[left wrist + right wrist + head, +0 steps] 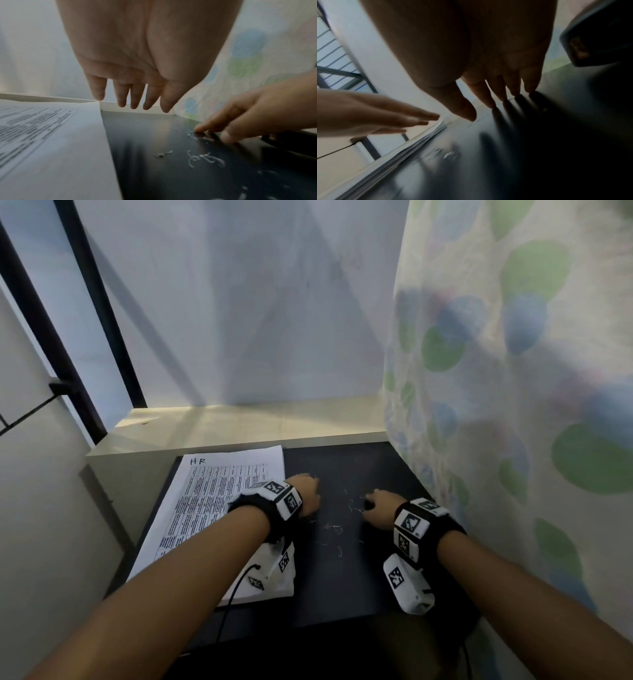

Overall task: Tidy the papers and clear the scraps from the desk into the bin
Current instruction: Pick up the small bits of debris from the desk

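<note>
A stack of printed papers (209,508) lies on the left part of the black desk (352,467); its edge shows as papers (42,142) and papers (399,152). Thin pale scraps (334,528) are scattered on the dark top between my hands, seen close as scraps (204,159). My left hand (306,491) hovers over the desk just right of the stack with fingers straight, holding nothing (130,100). My right hand (378,505) rests its straight fingertips (489,104) on the desk among the scraps, holding nothing.
A pale ledge (239,426) runs behind the desk under a white wall. A dotted curtain (513,405) hangs close on the right. A dark window frame (99,309) stands at the left. No bin is in view.
</note>
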